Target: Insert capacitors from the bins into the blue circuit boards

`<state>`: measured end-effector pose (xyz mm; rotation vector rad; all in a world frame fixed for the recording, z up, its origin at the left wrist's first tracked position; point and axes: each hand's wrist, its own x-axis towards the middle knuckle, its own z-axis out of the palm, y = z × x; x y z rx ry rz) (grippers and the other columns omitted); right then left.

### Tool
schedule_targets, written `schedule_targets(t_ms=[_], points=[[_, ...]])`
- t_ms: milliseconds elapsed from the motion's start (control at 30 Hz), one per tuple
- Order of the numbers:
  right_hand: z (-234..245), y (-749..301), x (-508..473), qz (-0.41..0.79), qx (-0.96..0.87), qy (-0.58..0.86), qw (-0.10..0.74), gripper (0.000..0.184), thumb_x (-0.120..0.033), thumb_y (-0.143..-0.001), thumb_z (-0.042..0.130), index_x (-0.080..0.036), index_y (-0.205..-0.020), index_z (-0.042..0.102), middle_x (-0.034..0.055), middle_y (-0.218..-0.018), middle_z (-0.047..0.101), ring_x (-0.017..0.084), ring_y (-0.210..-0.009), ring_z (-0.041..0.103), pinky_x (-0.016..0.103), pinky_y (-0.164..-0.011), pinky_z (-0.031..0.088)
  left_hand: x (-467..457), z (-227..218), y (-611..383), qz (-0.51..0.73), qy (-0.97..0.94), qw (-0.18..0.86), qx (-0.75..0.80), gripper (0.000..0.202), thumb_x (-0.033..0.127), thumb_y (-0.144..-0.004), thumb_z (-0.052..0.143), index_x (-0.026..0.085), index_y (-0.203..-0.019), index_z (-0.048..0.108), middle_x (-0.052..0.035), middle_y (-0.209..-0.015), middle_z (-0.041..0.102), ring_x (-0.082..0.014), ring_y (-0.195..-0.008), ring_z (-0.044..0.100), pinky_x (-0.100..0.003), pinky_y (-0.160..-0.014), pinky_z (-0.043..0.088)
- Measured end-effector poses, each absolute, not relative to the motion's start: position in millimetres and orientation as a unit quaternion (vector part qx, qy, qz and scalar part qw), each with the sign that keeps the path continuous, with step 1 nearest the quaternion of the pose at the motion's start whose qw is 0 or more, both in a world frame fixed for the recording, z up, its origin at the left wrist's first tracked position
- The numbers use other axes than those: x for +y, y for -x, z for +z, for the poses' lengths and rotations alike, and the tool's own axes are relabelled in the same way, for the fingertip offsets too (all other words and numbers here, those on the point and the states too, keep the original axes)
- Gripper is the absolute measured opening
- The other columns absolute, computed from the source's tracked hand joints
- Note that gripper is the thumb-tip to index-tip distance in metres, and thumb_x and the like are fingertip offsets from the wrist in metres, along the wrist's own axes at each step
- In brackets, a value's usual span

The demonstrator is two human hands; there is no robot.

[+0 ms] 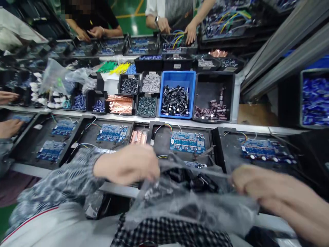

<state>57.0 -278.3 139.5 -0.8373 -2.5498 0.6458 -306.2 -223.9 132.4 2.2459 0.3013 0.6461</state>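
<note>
While both hands pinch the plastic bag [185, 202], left hand [128, 164] and right hand [253, 183] at opposite edges, the apparently dark capacitors [197, 181] between the grips can spill onto the circuit board [187, 141] beyond if the film tears.

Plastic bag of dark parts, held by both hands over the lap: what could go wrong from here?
1. The plastic bag is gripped by the left hand and right hand near the bench edge; if it slips or tears, the dark parts may spill onto the lap.
2. The blue circuit board lies just beyond; loose parts could land on it.
</note>
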Motion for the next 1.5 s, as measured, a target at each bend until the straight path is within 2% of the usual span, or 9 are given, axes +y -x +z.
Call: schedule_targets(t_ms=[133, 233, 367, 467, 567, 933, 1100, 1233, 1500], points=[[108.5, -46.7, -166.1, 0.409, -0.673, 0.466, 0.404, 0.016, -0.03, -0.103, 0.044, -0.028, -0.093, 0.057, 0.0035, -0.086, 0.068, 0.02, -0.076, 0.069, 0.034, -0.068, 0.06, -107.1, 91.8, 274.7, 0.441, -0.739, 0.361, 0.36, 0.023, 0.038, -0.103, 0.051, 0.019, -0.098, 0.064, -0.011, -0.107, 0.07, -0.0243, -0.104, 0.067, -0.044, -0.1, 0.055], [76.7, -25.3, -79.7, 0.349, -0.618, 0.609, 0.355, 0.021, -0.024, -0.102, 0.04, -0.02, -0.116, 0.055, 0.0142, -0.115, 0.07, 0.02, -0.092, 0.07, 0.037, -0.08, 0.06, -27.7, 55.3, 251.1, 0.41, -0.721, 0.356, 0.43, 0.031, 0.032, -0.103, 0.049, 0.011, -0.123, 0.061, -0.0219, -0.135, 0.061, -0.032, -0.135, 0.055, -0.053, -0.12, 0.039], [40.1, 15.8, -26.1, 0.243, -0.676, 0.605, 0.344, 0.047, -0.021, -0.094, 0.058, -0.011, -0.14, 0.05, 0.0234, -0.146, 0.056, 0.03, -0.126, 0.06, 0.047, -0.11, 0.047, 14.8, 8.2, 243.3, 0.381, -0.68, 0.222, 0.585, 0.05, 0.03, -0.104, 0.044, 0.006, -0.147, 0.043, -0.026, -0.163, 0.034, -0.0303, -0.157, 0.027, -0.047, -0.133, 0.012], [22.0, 51.3, -20.1, 0.126, -0.768, 0.558, 0.287, 0.05, -0.022, -0.092, 0.064, -0.007, -0.139, 0.056, 0.0243, -0.153, 0.05, 0.037, -0.142, 0.045, 0.052, -0.12, 0.036, 16.4, -17.1, 240.8, 0.387, -0.726, 0.162, 0.544, 0.061, 0.043, -0.107, 0.037, 0.005, -0.154, 0.034, -0.025, -0.167, 0.027, -0.027, -0.159, 0.021, -0.043, -0.133, 0.009], [20.9, 75.8, -12.2, 0.098, -0.755, 0.599, 0.246, 0.019, -0.02, -0.095, 0.062, -0.012, -0.11, 0.07, 0.0209, -0.135, 0.065, 0.039, -0.13, 0.053, 0.056, -0.113, 0.04, 17.2, -29.1, 235.7, 0.381, -0.764, 0.122, 0.506, 0.072, 0.052, -0.106, 0.032, 0.002, -0.157, 0.028, -0.0255, -0.168, 0.023, -0.0253, -0.16, 0.019, -0.041, -0.133, 0.01], [117.3, 69.2, 46.6, 0.095, -0.67, 0.651, 0.345, 0.028, -0.014, -0.105, 0.051, -0.02, -0.079, 0.046, 0.0066, -0.113, 0.071, 0.009, -0.104, 0.06, 0.024, -0.101, 0.044, 16.7, -25.8, 213.2, 0.324, -0.785, 0.109, 0.518, 0.092, 0.056, -0.099, 0.05, -0.004, -0.162, 0.02, -0.0265, -0.171, 0.013, -0.0318, -0.162, 0.008, -0.044, -0.133, 0.005], [140.5, 64.4, 52.1, 0.082, -0.709, 0.621, 0.324, 0.016, -0.022, -0.101, 0.06, -0.008, -0.094, 0.063, 0.0087, -0.118, 0.075, 0.012, -0.108, 0.063, 0.026, -0.104, 0.042, 12.2, -15.2, 205.9, 0.277, -0.766, 0.127, 0.566, 0.095, 0.047, -0.097, 0.057, -0.01, -0.162, 0.017, -0.0284, -0.171, 0.01, -0.0347, -0.162, 0.006, -0.045, -0.133, 0.004], [153.1, 65.5, 58.8, 0.058, -0.718, 0.615, 0.32, 0.04, -0.025, -0.101, 0.048, 0.009, -0.109, 0.069, 0.0103, -0.117, 0.076, 0.014, -0.113, 0.065, 0.024, -0.098, 0.038, 9.7, -8.5, 203.3, 0.234, -0.767, 0.115, 0.586, 0.097, 0.047, -0.097, 0.06, -0.012, -0.162, 0.018, -0.0278, -0.171, 0.009, -0.0356, -0.162, 0.005, -0.043, -0.133, 0.004], [158.8, 65.6, 67.3, 0.017, -0.701, 0.609, 0.371, 0.025, -0.021, -0.096, 0.069, 0.001, -0.107, 0.075, 0.0132, -0.112, 0.078, 0.009, -0.094, 0.063, 0.023, -0.092, 0.042, 0.3, -1.4, 202.6, 0.143, -0.779, 0.03, 0.61, 0.089, 0.052, -0.104, 0.049, -0.006, -0.165, 0.019, -0.0221, -0.172, 0.016, -0.0315, -0.162, 0.01, -0.041, -0.133, 0.009]])
